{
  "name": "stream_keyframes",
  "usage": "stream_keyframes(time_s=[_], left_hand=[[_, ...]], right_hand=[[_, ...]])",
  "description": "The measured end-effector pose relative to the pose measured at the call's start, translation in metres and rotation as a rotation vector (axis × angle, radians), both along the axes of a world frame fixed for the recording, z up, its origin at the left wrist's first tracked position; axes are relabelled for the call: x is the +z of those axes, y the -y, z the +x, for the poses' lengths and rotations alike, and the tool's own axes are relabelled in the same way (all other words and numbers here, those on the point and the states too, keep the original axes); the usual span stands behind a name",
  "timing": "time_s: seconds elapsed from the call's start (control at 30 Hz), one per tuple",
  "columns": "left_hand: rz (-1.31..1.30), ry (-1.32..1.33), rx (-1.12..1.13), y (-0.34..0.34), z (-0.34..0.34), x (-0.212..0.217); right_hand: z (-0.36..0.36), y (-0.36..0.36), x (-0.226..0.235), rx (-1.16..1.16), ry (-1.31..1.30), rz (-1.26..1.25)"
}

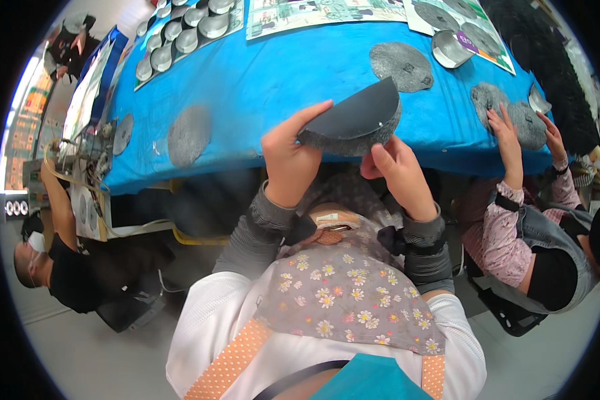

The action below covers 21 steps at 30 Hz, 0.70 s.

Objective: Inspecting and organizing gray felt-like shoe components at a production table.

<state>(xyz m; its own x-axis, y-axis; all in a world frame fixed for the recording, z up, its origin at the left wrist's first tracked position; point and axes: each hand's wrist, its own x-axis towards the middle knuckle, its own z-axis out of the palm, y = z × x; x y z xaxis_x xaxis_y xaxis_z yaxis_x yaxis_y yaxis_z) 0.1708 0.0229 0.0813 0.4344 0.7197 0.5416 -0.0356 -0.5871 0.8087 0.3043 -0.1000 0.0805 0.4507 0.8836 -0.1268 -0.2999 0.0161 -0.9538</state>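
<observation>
I hold a dark half-round piece [350,120] with a fuzzy grey rim above the near edge of the blue-covered table. My left hand [292,157] is closed on its left end, thumb along the upper edge and the other fingers partly hidden. At the lower right of the rim, my right hand [397,170] is closed against the piece with its fingers bent; some fingertips are hidden behind it. Beyond my hands lies a flat round grey fuzzy disc [401,67]. Another grey disc [190,136] lies to the left, near the table edge.
The blue tablecloth [267,80] spans the table. Several silvery cups [173,30] stand at the far left. One metal cup [451,49] sits at the far right. A co-worker's hands [507,137] rest near more discs on the right. Another person [80,273] sits at the left.
</observation>
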Motion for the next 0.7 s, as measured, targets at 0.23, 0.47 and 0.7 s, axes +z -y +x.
stream_keyframes(time_s=[0.23,0.47,0.7], left_hand=[[-0.391,0.208,-0.142,-0.022,-0.017,-0.018],[-0.767,0.087,-0.526,0.006,-0.003,-0.031],[-0.796,-0.052,-0.451,0.01,0.01,-0.045]], right_hand=[[0.041,0.038,0.013,-0.097,0.572,-0.185],[0.059,0.019,-0.011,0.185,0.173,0.073],[0.034,0.024,-0.013,-0.012,0.537,0.005]])
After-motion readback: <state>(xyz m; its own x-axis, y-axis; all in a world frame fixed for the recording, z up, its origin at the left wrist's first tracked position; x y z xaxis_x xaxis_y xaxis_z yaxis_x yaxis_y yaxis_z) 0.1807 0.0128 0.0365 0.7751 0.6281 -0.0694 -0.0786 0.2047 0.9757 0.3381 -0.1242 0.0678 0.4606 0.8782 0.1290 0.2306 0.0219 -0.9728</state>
